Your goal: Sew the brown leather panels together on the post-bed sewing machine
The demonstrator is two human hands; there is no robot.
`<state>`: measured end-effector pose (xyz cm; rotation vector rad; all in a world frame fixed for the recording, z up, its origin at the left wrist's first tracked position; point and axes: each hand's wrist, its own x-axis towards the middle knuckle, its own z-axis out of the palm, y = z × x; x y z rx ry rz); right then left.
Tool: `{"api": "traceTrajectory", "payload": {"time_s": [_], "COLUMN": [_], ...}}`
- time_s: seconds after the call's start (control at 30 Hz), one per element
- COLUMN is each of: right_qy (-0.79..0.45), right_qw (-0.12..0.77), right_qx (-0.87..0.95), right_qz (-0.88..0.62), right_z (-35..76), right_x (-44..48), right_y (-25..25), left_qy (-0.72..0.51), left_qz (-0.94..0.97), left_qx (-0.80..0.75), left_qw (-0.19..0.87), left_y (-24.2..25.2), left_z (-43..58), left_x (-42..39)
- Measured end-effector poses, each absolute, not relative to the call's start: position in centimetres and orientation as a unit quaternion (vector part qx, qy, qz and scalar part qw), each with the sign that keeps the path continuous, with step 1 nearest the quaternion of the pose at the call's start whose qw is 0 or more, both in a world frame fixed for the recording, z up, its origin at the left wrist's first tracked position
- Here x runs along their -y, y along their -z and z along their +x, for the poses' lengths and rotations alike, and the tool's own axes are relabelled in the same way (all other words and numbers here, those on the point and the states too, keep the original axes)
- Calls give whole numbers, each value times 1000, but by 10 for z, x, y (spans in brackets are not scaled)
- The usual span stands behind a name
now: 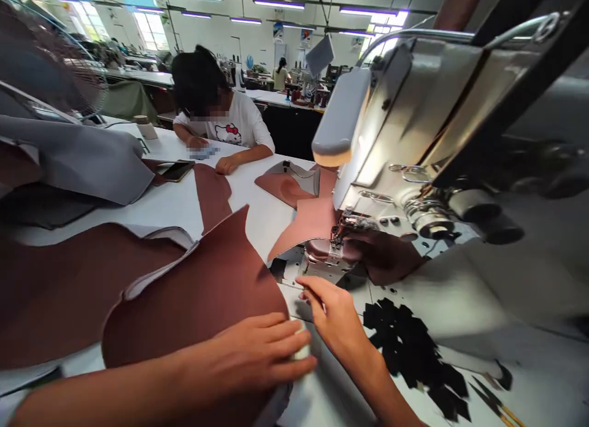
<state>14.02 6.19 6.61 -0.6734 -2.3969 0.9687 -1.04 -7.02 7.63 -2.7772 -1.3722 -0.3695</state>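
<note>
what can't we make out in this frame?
All in the head view:
- Left hand: its back hides the palm, so any grip is unclear.
- Right hand: whether its fingertips pinch anything is too small to tell.
- Brown piece: partly covered by the left forearm.
- Scissors: handle ends cut off by the bottom edge.

I see the left hand [276,347] lying across the right edge of a brown panel [197,292]. The right hand [338,310] is just in front of the sewing machine [381,132]; whether its fingertips pinch anything, I can't tell. Black patches [405,347] and scissors [494,404] lie to its right. Across the counter [161,209], a co-worker [251,117] bends forward.
</note>
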Motion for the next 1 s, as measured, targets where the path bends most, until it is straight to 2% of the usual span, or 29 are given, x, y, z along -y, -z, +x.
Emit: {"api": "traceTrajectory", "payload": {"time_s": [0.07, 0.13, 0.2, 0.23, 0.33, 0.43, 0.5, 0.57, 0.67, 0.73, 0.77, 0.83, 1.0], "right_qy": [-327, -325, -377, -388, -345, -268, -294, -380, -501, -522, -515, -485, -394], "right_qw": [260, 281, 278, 308, 370, 397, 406, 406, 361, 334, 333, 366, 423], "right_qx": [853, 826, 803, 785, 783, 799, 797, 776, 750, 754, 759, 754, 765], "right_qz": [-312, -365, -368, -372, -363, -365, -336, -297, -237, -217, -219, -250, -284], "right_z": [168, 192, 204, 205, 194, 177, 170, 168, 167, 167, 167, 164, 157], "right_x": [-53, -39, -21, -13, -2, -14, -29, -42, -54, -59, -60, -64, -73], "right_y": [-60, -46, -27, -18, -1, -11, -29, -49, -72, -79, -80, -77, -72], "left_qy": [101, 95, 100, 110, 153, 204, 240, 269, 281, 276, 276, 269, 232], "left_qz": [-933, -943, -935, -927, -895, -865, -856, -858, -813, -731, -693, -653, -649], "left_qx": [346, 319, 339, 357, 416, 449, 448, 437, 459, 514, 544, 598, 670], "left_qw": [15, 15, 18, 23, 50, 89, 91, 20, -224, -355, -385, -377, -276], "left_y": [-71, -64, -60, -60, -71, -95, -113, -130, -149, -158, -161, -165, -165], "left_z": [0, 4, 3, 3, 7, 13, 13, 9, -1, -6, -9, -11, -15], "left_x": [43, 18, 1, -4, -8, -4, -1, -3, -13, -22, -27, -37, -54]}}
